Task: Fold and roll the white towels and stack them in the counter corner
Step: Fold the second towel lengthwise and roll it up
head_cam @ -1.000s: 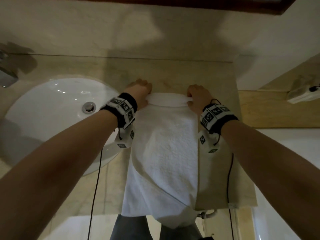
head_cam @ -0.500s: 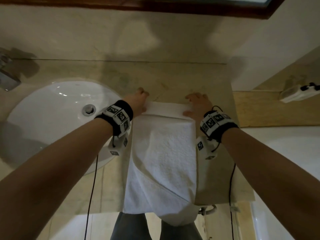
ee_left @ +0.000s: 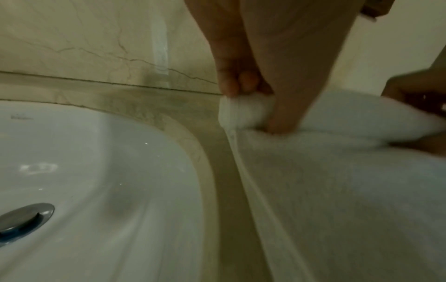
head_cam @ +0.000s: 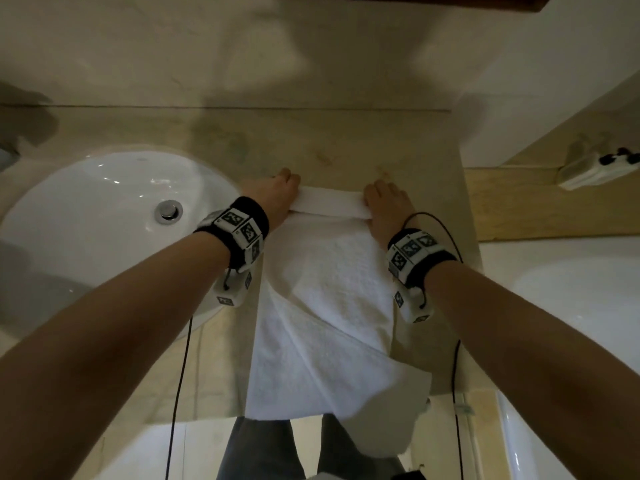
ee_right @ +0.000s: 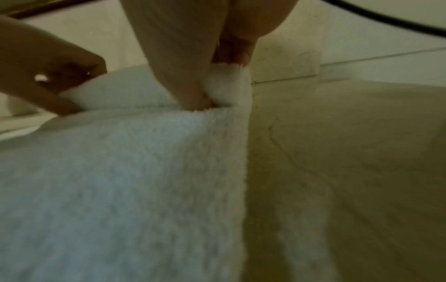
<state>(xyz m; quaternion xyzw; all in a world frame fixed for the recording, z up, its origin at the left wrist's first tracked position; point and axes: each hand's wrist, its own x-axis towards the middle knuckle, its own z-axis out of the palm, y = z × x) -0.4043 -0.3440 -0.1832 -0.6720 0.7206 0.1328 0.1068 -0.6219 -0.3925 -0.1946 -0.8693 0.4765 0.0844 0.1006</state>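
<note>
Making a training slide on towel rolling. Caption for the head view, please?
Both hands, left and right, grip the rolled far end of a white towel beside the sink.

One white terry towel (head_cam: 329, 306) lay on the single beige marble counter (head_cam: 346, 147), with one small rolled band at its far edge in the middle of the frame. One round white ceramic sink (head_cam: 86, 220) sat at the left, holding one round chrome drain stopper (head_cam: 168, 210). Two bare hands were in view, the left hand (head_cam: 273, 195) and the right hand (head_cam: 388, 209), each wrist wearing one black band with checkered marker tags, two bands in all. One white wall-mounted fixture (head_cam: 595, 169) showed at the upper right.
</note>
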